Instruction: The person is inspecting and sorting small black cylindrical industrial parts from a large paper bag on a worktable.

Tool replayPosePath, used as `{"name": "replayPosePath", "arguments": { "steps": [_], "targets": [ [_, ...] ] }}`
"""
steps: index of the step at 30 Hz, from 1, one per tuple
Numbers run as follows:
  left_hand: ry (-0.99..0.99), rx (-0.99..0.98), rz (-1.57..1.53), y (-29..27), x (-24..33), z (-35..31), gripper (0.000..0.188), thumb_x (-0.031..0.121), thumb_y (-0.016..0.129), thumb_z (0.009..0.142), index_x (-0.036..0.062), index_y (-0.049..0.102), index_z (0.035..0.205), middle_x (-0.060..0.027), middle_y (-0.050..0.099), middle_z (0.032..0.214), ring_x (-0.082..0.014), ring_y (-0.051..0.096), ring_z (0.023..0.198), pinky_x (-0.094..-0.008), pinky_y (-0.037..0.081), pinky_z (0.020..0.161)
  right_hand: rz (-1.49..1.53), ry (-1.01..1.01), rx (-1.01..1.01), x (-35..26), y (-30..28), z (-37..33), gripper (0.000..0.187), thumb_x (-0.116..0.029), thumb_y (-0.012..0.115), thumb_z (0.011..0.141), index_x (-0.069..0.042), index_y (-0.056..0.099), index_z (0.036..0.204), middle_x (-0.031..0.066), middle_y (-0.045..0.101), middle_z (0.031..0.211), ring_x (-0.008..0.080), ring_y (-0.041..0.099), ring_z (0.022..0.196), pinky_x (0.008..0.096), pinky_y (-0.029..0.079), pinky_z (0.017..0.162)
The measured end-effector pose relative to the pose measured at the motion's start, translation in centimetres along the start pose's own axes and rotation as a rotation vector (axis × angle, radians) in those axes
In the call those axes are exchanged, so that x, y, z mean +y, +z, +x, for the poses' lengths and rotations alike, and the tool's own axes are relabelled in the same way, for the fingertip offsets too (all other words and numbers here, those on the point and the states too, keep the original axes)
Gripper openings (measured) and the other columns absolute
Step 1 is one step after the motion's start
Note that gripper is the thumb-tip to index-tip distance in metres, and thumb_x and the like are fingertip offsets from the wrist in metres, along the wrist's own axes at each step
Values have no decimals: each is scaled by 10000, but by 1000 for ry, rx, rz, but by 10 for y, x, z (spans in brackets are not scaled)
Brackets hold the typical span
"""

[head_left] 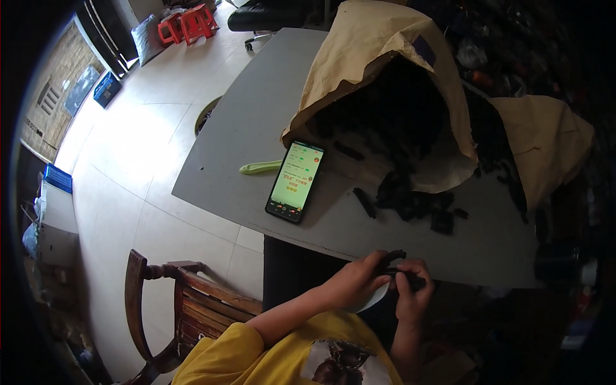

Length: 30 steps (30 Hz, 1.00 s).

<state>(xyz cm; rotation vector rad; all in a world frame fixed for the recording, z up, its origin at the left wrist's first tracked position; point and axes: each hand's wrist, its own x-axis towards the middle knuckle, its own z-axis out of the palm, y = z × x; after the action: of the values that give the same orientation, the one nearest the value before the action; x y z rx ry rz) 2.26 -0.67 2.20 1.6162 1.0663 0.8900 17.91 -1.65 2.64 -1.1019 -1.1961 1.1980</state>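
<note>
Close to the table's front edge, my left hand [355,280] is closed on a small black part [391,256], whose curved end sticks up past the fingers. My right hand [414,290] pinches a black part [416,282] right beside it; whether both belong to one piece I cannot tell. Under the hands shows the pale rim of a round white container [376,299], partly hidden. Ahead of them, a loose pile of black parts [414,204] spills from the mouth of a large brown paper sack [359,45] lying on the grey table [237,138].
A phone with a lit screen [296,181] lies left of the sack, by a light green handle [261,168]. Another brown paper sack [545,144] is at the right. A wooden chair [212,301] stands at lower left. Red stools [196,24] are far off on the tiled floor.
</note>
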Motion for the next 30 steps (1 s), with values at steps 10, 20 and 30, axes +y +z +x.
{"name": "replayPosePath", "arguments": {
  "steps": [10,20,30],
  "targets": [
    [-27,-41,-100,5,-4,-5,353,104,527,832,-5,380,1134,-257,565,861,-423,552,826,-416,445,672,-384,-314,-8,7,-1,4,143,-58,613,766,-4,588,895,76,512,941,124,531,776,223,430,638],
    [72,-62,-211,6,-4,-2,401,62,496,824,-1,415,1213,-191,601,933,-371,581,884,-364,461,731,480,313,-18,4,2,1,283,-61,584,791,-3,507,1057,146,589,1065,74,496,595,188,368,463],
    [-27,282,586,-30,-31,51,359,173,546,800,115,493,1150,-139,570,875,-325,589,762,-409,475,620,314,147,447,9,-45,31,88,-20,486,805,-34,514,888,63,541,750,162,536,700,304,442,675]
  ]
}}
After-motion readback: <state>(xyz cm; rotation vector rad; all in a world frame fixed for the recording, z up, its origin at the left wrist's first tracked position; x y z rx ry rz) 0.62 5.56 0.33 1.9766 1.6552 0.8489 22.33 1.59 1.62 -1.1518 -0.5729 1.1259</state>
